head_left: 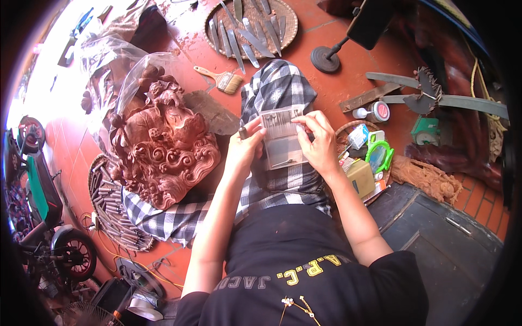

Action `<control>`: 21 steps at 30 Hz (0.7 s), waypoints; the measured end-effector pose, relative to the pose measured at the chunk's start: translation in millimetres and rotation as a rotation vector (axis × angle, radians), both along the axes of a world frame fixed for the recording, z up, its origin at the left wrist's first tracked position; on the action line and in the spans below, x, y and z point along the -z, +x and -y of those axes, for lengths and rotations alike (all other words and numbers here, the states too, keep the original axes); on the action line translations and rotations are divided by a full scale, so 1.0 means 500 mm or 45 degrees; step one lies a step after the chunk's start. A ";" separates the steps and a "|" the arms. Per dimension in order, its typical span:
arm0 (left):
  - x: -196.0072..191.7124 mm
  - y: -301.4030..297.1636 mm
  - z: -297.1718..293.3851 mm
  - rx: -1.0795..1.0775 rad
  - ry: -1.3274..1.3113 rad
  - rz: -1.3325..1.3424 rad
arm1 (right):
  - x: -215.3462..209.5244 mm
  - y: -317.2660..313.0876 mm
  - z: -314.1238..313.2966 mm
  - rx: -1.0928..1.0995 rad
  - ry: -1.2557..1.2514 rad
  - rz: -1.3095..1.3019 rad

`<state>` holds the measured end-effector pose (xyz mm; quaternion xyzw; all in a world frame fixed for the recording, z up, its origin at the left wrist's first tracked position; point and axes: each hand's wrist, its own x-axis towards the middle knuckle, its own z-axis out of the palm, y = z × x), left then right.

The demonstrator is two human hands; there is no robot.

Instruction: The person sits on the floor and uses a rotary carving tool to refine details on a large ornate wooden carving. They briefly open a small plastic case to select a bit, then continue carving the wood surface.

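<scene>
Over my checked-cloth lap lies a small clear plastic case [284, 142], its lid hinged back. Several thin dark bits [280, 117] stand in a row in its upper half, and a small slender piece [284, 162] rests in the lower half. My left hand [246, 145] grips the case by its left edge; a small brown band or stub [242, 132] shows at its fingers. At the upper right of the case, the thumb and forefinger of my right hand [319, 138] are pinched close together by the bits. Whatever they hold is too small to make out.
A carved reddish wood sculpture [166, 141], partly under clear plastic, stands at my left. Beyond my knee are a flat brush [223, 80] and a round woven tray [293, 32] of blades. A basket [340, 130] of supplies and a phone stand [325, 60] sit on the right.
</scene>
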<state>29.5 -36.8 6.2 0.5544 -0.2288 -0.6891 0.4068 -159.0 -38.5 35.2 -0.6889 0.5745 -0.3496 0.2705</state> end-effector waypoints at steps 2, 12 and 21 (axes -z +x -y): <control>0.003 0.000 -0.001 0.021 -0.029 -0.016 | -0.004 0.000 0.013 -0.093 -0.001 -0.001; -0.002 0.005 -0.001 0.031 -0.046 -0.069 | 0.008 0.029 0.039 -0.233 -0.109 -0.153; -0.002 0.009 0.002 0.065 -0.043 -0.072 | 0.009 0.043 0.022 -0.197 -0.044 -0.018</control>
